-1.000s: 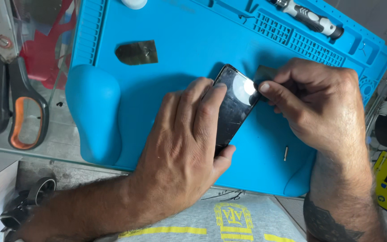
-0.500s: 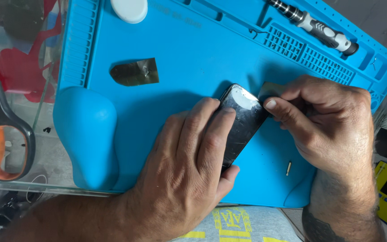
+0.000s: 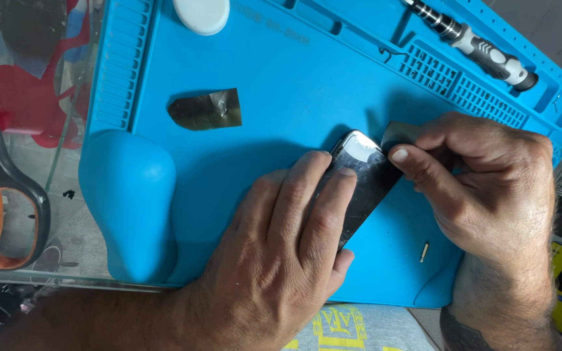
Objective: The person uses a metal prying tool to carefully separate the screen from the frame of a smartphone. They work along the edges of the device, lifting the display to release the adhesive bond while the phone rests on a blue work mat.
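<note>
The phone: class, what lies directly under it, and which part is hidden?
The phone lies on the blue repair mat. The left hand covers its lower half; the right hand presses a thin tool at its top corner.

Single head-worn view, steeply downward and close over the blue work mat (image 3: 281,84), near edge lowest.

Bright, even light falls from above on a blue work mat (image 3: 281,58), whose colour looks vivid and saturated. A white glare patch sits on the dark glass of a phone (image 3: 364,179), toward its 12 o'clock end. Soft shadows spread from the left hand (image 3: 281,260) and right hand (image 3: 489,182) toward 10 o'clock. The centre is sharp; skin texture shows clearly. At 9 o'clock, the scissors (image 3: 1,201) and the glass surface (image 3: 66,214) look slightly soft, with faint reflections.
</note>
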